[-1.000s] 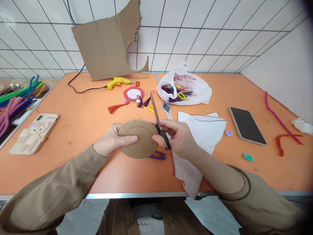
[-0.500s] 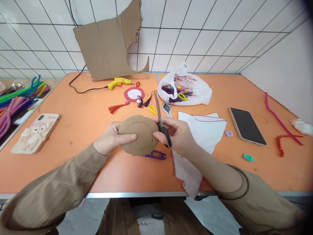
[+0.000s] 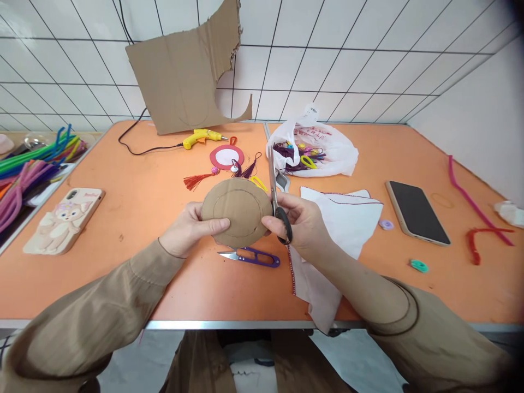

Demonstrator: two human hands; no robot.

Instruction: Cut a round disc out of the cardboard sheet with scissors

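Observation:
A round cardboard disc (image 3: pixel 237 210) with a smaller circle drawn on it is held up over the table. My left hand (image 3: pixel 186 229) grips its left edge, thumb on top. Black-handled scissors (image 3: pixel 273 174) point upward in my right hand (image 3: pixel 301 221), whose thumb also touches the disc's right edge. The blades stand beside the disc. Below it, purple thread snips (image 3: pixel 256 257) lie on the table. White cloth with red stitching (image 3: pixel 339 218) spreads under and beside my right hand.
Behind are a torn cardboard sheet (image 3: pixel 180 82), yellow glue gun (image 3: pixel 202 137), red-rimmed disc (image 3: pixel 226 157) and plastic bag (image 3: pixel 339 153). A phone (image 3: pixel 417 213) lies right, a phone case (image 3: pixel 63 221) left. Pipe cleaners (image 3: pixel 33 164) fill the far left.
The disc has risen slightly and tilted, so more of the purple snips shows beneath it. Both hands keep their holds; the whole view has shifted slightly.

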